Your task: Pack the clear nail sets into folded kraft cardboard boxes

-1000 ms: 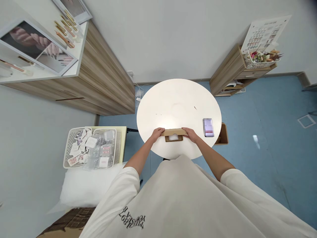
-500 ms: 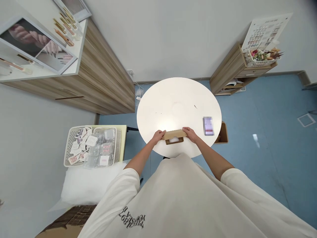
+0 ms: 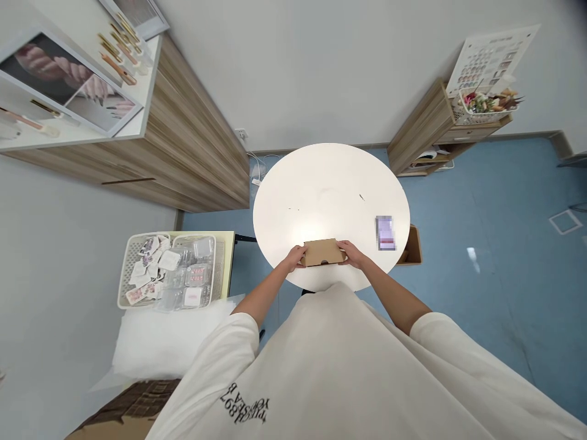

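A small brown cardboard box (image 3: 321,251) lies on the white round table (image 3: 328,177), close to its near edge. Its lid is folded down over the top, so the contents are hidden. My left hand (image 3: 295,257) grips the box at its left end. At the right end my right hand (image 3: 350,253) has its fingers closed on the lid's corner and side. A phone (image 3: 386,233) with a blurred screen lies on the table to the right of my right hand.
White baskets (image 3: 144,269) holding cards and clear plastic cases stand at the left. Below them lies white wrapping sheet (image 3: 156,342). An open carton (image 3: 414,245) sits on the floor past the table's right edge. Wooden cabinets (image 3: 197,134) stand along the wall.
The lid of the box has come down over its opening, covering the white item seen inside before. Both hands have moved slightly lower along the box's ends.
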`<state>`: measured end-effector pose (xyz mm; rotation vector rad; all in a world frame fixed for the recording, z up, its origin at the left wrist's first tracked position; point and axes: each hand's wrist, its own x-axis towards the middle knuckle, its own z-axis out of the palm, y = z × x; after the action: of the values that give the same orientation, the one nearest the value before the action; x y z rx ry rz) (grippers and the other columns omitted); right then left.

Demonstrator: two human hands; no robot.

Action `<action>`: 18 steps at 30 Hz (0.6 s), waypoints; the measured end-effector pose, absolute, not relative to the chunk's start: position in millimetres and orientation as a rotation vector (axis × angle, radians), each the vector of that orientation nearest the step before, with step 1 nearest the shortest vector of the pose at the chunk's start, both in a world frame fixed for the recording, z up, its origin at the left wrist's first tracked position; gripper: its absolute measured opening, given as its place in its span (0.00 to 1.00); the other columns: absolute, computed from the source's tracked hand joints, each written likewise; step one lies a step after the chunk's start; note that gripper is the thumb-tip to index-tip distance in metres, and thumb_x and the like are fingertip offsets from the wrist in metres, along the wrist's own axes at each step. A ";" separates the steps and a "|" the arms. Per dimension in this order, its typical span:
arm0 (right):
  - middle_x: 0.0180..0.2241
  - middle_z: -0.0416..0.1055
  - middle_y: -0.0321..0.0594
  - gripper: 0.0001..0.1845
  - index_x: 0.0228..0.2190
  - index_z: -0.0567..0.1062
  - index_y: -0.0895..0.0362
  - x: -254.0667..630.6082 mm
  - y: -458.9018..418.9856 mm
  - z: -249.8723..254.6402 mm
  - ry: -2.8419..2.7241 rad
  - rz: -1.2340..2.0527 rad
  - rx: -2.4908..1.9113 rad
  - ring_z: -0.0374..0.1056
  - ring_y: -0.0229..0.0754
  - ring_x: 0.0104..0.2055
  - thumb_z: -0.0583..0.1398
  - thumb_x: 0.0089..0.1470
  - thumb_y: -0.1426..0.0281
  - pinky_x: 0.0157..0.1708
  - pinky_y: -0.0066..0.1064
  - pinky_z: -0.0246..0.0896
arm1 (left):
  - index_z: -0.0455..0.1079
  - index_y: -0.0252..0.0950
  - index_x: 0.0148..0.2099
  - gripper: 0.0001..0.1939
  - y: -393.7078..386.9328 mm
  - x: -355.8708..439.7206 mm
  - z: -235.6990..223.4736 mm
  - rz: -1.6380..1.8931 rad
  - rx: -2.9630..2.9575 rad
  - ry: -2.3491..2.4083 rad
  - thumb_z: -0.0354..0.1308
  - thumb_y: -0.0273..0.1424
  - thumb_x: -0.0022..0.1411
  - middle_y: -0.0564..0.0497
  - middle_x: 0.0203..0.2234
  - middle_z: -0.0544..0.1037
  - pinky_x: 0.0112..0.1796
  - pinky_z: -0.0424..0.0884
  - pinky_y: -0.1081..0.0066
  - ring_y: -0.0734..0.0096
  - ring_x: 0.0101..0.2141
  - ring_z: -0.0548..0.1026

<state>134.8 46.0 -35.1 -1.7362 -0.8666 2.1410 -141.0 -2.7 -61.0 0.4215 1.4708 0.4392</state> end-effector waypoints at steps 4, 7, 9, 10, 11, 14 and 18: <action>0.55 0.69 0.45 0.22 0.46 0.69 0.49 133.7 51.3 -38.3 -0.898 2.071 -1.778 0.69 0.47 0.50 0.65 0.53 0.55 0.42 0.41 0.74 | 0.63 0.40 0.39 0.21 3.0 -135.3 -73.0 0.493 0.520 1.533 0.65 0.49 0.59 0.44 0.42 0.76 0.37 0.76 0.65 0.64 0.40 0.76; 0.57 0.69 0.45 0.25 0.51 0.69 0.48 131.7 59.7 -42.6 -0.925 2.009 -1.778 0.70 0.46 0.49 0.65 0.53 0.58 0.42 0.39 0.73 | 0.63 0.39 0.39 0.16 15.1 -130.8 -76.6 0.563 0.589 1.585 0.65 0.43 0.61 0.47 0.41 0.76 0.37 0.74 0.68 0.66 0.39 0.76; 0.58 0.68 0.44 0.27 0.53 0.68 0.48 129.2 65.4 -46.0 -0.940 1.964 -1.772 0.71 0.46 0.49 0.64 0.53 0.59 0.43 0.39 0.73 | 0.64 0.39 0.39 0.14 23.9 -127.2 -77.0 0.605 0.619 1.617 0.65 0.39 0.61 0.47 0.42 0.76 0.38 0.73 0.68 0.67 0.40 0.76; 0.59 0.68 0.44 0.28 0.54 0.68 0.48 127.7 67.7 -47.8 -0.949 1.937 -1.774 0.71 0.47 0.49 0.63 0.53 0.60 0.43 0.39 0.73 | 0.64 0.39 0.39 0.13 27.7 -125.3 -77.2 0.620 0.633 1.634 0.65 0.37 0.60 0.47 0.42 0.76 0.39 0.73 0.68 0.67 0.41 0.76; 0.58 0.68 0.44 0.28 0.55 0.68 0.48 126.1 69.6 -49.7 -0.964 1.902 -1.782 0.71 0.47 0.50 0.63 0.52 0.60 0.44 0.39 0.73 | 0.64 0.39 0.39 0.12 30.5 -123.5 -77.5 0.631 0.648 1.652 0.65 0.36 0.60 0.47 0.43 0.76 0.39 0.73 0.68 0.67 0.42 0.76; 0.57 0.70 0.44 0.30 0.56 0.69 0.49 122.2 71.3 -56.3 -1.047 1.759 -1.833 0.71 0.47 0.51 0.61 0.51 0.63 0.48 0.40 0.71 | 0.64 0.39 0.41 0.13 32.4 -118.8 -80.7 0.665 0.691 1.687 0.66 0.30 0.57 0.46 0.47 0.75 0.41 0.72 0.68 0.67 0.43 0.76; 0.54 0.72 0.44 0.29 0.54 0.72 0.51 121.6 65.3 -65.4 -1.130 1.645 -1.891 0.71 0.46 0.50 0.61 0.48 0.67 0.51 0.39 0.68 | 0.62 0.40 0.43 0.19 22.7 -116.1 -89.1 0.708 0.767 1.689 0.66 0.24 0.52 0.48 0.47 0.75 0.44 0.71 0.68 0.67 0.45 0.76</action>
<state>121.6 65.3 -65.4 -1.8911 -1.1299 1.6448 -116.1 22.7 -89.1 0.7672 1.6891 0.7082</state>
